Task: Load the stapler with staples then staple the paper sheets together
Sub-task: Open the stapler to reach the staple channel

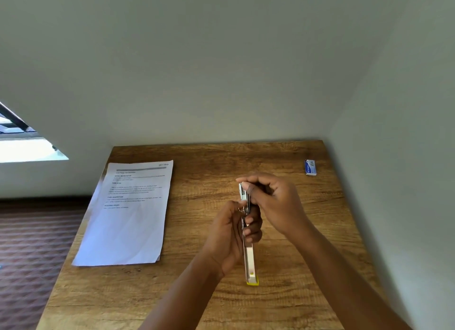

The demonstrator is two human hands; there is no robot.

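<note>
Two bare forearms, no sleeves, bare hands

Paper sheets [128,213] left on table [197,300], staple box [310,167] far right

Wood-grain worktop [197,292] stands in a corner against pale walls [221,58]. Patterned reddish-brown floor [29,250] lies at left. Bright window [22,144] at far left.
</note>
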